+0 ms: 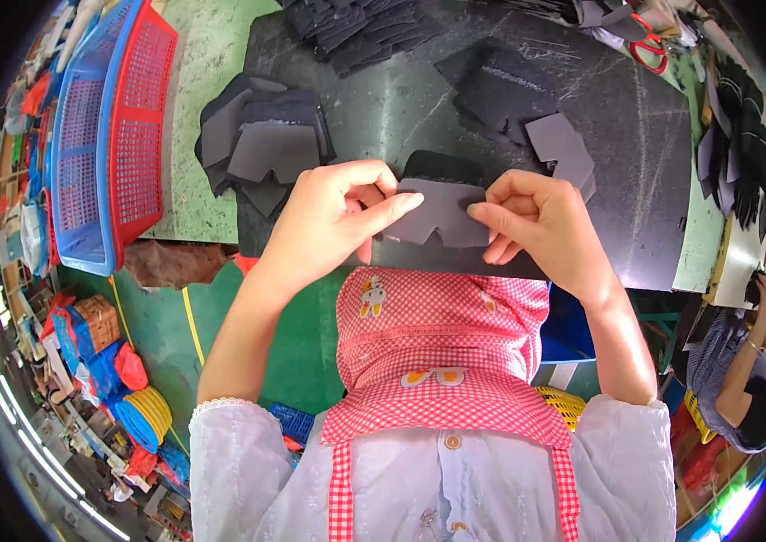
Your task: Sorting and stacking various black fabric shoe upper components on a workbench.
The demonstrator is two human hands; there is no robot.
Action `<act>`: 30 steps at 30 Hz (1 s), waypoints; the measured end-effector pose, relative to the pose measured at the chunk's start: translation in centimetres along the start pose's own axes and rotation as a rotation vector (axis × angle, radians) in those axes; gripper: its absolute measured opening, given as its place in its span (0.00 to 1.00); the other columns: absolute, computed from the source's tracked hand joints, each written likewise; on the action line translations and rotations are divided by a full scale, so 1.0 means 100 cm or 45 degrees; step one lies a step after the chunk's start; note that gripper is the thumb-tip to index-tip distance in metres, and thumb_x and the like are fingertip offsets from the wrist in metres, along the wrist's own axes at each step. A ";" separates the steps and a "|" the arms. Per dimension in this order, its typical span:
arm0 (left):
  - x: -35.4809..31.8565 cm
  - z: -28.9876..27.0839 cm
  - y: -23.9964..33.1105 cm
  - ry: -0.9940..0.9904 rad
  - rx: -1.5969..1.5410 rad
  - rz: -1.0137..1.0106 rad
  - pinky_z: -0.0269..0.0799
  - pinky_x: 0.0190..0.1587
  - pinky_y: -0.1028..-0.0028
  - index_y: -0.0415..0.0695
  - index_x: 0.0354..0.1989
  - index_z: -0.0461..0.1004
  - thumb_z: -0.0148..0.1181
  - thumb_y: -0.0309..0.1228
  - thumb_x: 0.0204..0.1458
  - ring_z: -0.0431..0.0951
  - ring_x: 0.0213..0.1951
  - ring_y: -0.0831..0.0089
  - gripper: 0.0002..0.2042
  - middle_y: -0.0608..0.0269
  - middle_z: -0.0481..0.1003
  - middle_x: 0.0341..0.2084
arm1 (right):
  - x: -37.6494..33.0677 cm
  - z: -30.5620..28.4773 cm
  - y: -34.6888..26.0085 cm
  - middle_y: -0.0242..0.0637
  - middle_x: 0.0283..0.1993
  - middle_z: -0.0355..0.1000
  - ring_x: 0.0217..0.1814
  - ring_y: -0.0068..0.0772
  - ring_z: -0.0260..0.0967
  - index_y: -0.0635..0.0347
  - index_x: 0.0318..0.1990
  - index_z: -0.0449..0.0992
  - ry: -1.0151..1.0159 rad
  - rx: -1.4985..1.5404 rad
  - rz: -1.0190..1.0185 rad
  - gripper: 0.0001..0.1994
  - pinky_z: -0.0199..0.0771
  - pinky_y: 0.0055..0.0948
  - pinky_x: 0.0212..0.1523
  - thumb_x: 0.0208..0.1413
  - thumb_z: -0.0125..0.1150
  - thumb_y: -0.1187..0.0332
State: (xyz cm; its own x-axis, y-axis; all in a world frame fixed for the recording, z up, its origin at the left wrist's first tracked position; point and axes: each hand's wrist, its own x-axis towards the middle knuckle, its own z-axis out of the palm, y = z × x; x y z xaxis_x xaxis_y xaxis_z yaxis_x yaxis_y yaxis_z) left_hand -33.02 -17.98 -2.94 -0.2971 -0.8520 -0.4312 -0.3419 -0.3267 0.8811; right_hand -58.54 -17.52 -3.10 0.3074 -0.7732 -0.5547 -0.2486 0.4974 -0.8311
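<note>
Between my two hands is a dark grey flat cut piece [441, 208] with a V-shaped notch in its near edge. My left hand [347, 212] pinches its left end, thumb on top. At the right end, my right hand [541, 221] grips it between thumb and bent fingers. A black padded piece [444, 166] shows just beyond its far edge; whether the two are joined I cannot tell. Similar notched grey pieces lie in a loose pile [276, 152] to the left. More dark pieces [505, 90] and a lighter grey one [560, 144] lie to the right.
A black work mat [645, 181] covers much of the green table [197, 117]. Stacked dark pieces [356, 32] lie at the far side. Red-handled scissors [648, 45] rest at the far right. Red and blue baskets [140, 126] stand on the left. Another person [744, 379] sits at the right.
</note>
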 end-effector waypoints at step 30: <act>-0.008 -0.048 0.008 0.873 1.079 0.465 0.73 0.46 0.75 0.53 0.59 0.80 0.64 0.14 0.52 0.74 0.46 0.72 0.26 0.63 0.71 0.55 | -0.007 -0.063 0.037 0.38 0.46 0.74 0.50 0.42 0.73 0.60 0.44 0.75 0.911 -1.107 -0.568 0.16 0.74 0.38 0.55 0.50 0.76 0.73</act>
State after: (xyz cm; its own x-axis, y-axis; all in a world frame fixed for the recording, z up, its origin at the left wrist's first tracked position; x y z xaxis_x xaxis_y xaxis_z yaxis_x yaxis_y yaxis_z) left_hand -28.76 -19.53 -0.91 -0.0429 -0.9677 0.2483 -0.9023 0.1443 0.4063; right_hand -65.45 -17.56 -5.53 0.0144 -0.9886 0.1499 -0.8690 -0.0865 -0.4871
